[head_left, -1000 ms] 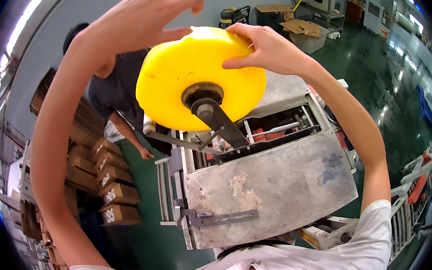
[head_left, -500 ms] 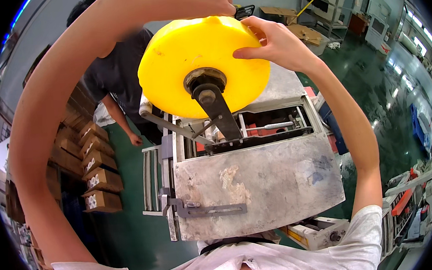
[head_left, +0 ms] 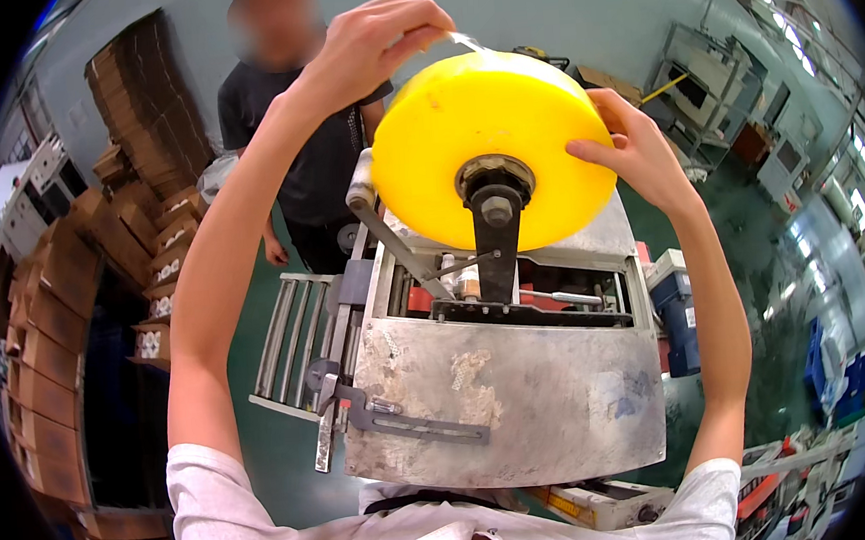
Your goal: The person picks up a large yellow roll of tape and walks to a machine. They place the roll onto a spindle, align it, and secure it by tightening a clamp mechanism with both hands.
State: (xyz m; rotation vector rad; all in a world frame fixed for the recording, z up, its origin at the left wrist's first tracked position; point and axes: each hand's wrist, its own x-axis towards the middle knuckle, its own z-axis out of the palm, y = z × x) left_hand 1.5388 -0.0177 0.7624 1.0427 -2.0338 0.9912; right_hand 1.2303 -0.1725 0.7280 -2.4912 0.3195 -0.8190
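Note:
A large yellow roll of tape (head_left: 462,117) sits on a black bracket (head_left: 498,240) above a metal machine, its hub held by a bolt. At the roll's upper edge, my left hand (head_left: 376,41) is closed in a pinch on a thin, clear-looking strip of tape (head_left: 469,42) that runs down to the roll's top. My right hand (head_left: 636,140) grips the roll's right rim, thumb on the near face and fingers behind the edge.
Below the roll lies the machine's worn metal top (head_left: 501,396), with a slotted arm (head_left: 418,426) at its left. A roller rack (head_left: 292,345) juts out left. Beyond it stands a person in a dark shirt (head_left: 310,168). Cardboard boxes (head_left: 51,337) are stacked at far left.
My left hand has come from the top of the roll to its upper left, drawing up a short tape strip. My right hand remains on the rim. The view has shifted.

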